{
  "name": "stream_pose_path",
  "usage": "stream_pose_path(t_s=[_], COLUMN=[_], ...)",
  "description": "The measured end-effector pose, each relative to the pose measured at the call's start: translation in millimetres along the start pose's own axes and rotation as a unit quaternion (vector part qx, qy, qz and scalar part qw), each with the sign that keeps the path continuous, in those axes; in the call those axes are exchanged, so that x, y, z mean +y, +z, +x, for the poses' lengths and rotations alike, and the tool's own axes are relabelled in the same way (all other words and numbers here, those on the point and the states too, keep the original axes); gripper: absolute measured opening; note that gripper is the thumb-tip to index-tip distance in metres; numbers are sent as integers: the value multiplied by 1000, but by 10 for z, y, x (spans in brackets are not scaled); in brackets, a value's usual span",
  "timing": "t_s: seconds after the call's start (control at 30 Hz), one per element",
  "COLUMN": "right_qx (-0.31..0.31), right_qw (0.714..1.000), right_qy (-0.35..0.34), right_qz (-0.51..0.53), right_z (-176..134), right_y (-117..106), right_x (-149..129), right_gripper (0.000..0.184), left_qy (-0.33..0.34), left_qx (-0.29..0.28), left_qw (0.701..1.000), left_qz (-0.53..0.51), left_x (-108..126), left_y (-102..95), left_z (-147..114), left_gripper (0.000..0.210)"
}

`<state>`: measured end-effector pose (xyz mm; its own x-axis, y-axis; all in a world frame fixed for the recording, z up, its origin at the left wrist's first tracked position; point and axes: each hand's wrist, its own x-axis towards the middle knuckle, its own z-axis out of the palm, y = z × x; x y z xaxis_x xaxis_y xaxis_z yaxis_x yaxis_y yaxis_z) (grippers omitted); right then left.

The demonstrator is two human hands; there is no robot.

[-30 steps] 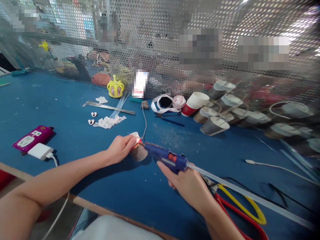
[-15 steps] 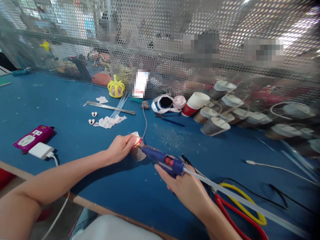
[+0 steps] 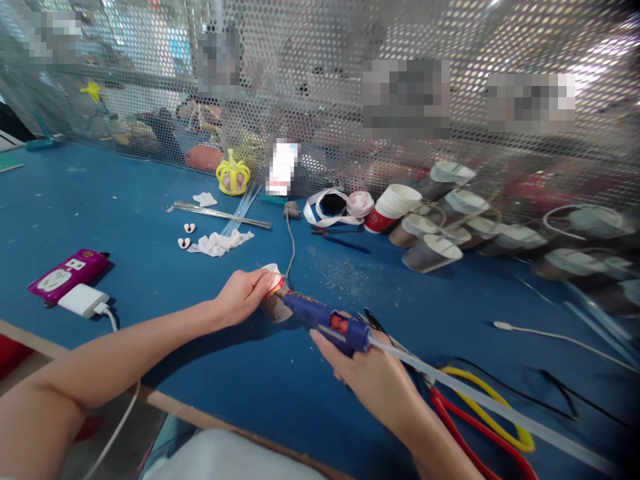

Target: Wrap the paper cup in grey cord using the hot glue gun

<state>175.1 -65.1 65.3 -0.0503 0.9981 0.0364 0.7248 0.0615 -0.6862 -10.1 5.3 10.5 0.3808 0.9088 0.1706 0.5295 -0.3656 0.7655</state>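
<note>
My left hand [image 3: 243,297] is closed around a small paper cup [image 3: 277,308], partly wrapped in grey-brown cord, with a strip of red and white print still showing near its rim. From the cup a grey strand [image 3: 292,247] runs back to a small ball of yarn [image 3: 291,211]. In my right hand [image 3: 370,373] is a blue hot glue gun [image 3: 325,321], its nozzle at the side of the cup. A long clear glue stick [image 3: 475,390] sticks out of the gun's rear. Whether the nozzle touches the cup, I cannot tell.
Scissors with red and yellow handles [image 3: 483,387] lie beside my right forearm. Stacked paper cups [image 3: 393,207] and several wrapped cups [image 3: 433,253] stand at the back right. Blue-handled pliers [image 3: 345,241], a purple power strip [image 3: 70,273] and a yellow crown-shaped piece [image 3: 233,175] rest on the blue table. Perforated metal [image 3: 320,100] closes off the back.
Both hands, the cup and the glue gun keep almost the same place. The whole view has shifted very slightly.
</note>
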Motion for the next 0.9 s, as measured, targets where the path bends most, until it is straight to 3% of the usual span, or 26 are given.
stream_pose_path(t_s=[0.2,0.4,0.9], right_qx=[-54,-58,-62], right_qw=[992,994,990], right_qy=[106,44,114], right_qz=[49,85,52], right_z=[25,-8,79], right_y=[-21,70,-61], right_x=[-11,74,3], right_gripper=[16,19,20], left_qy=[-5,-2,13], left_qx=[3,3,6], left_qw=[1000,1000,1000], left_qz=[-6,-8,-20], left_x=[-2,-6,-29], left_y=[5,5,0], left_z=[-8,-8,-5], left_gripper=[39,39,38])
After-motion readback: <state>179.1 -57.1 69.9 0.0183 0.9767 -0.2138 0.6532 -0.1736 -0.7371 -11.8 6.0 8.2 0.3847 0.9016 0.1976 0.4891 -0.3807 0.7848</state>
